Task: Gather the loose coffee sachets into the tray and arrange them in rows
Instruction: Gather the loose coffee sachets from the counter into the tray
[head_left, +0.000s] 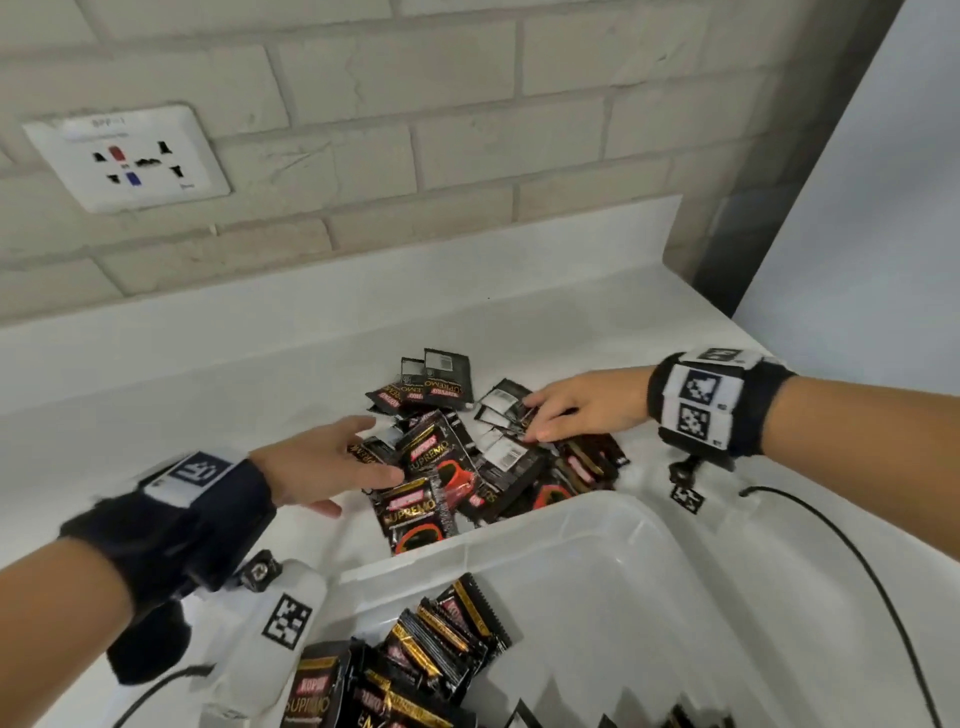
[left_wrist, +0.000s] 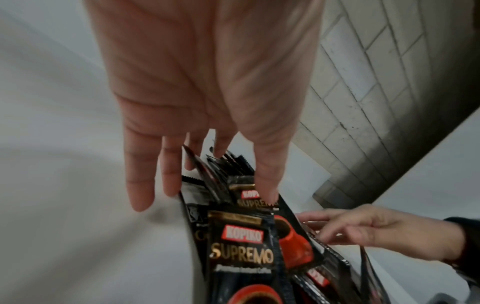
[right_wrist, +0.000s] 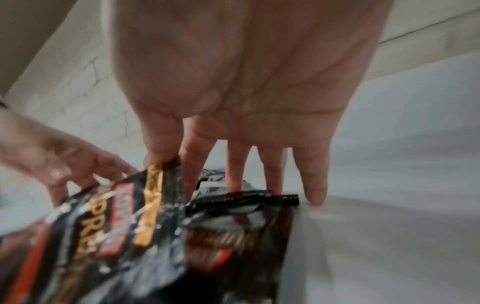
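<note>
Two hands reach over a white counter (head_left: 218, 374) that runs along a pale brick wall (head_left: 415, 130), with a white socket plate (head_left: 127, 158) set in the bricks to the left. Nearest the camera sits a clear plastic tray (head_left: 597, 545), and along its near left side stand several black sachets in the tray (head_left: 441, 644), leaning against one another on edge. Just beyond the tray's far rim lies a loose pile of coffee sachets (head_left: 467, 447), black with red and gold print, overlapping at all angles; some show their white label backs.

At the pile's left edge the left hand (head_left: 322, 462) lies palm down with its fingers straight and spread, the fingertips resting on the topmost packets and the thumb toward the tray. From the other side, the right hand (head_left: 582, 405) comes in palm down, fingers straight and slightly apart, their tips pressing on packets at the pile's far right edge while the little finger touches bare counter. Neither hand has a sachet pinched or lifted. A black cable (head_left: 857, 571) trails across the counter to the tray's right.
</note>
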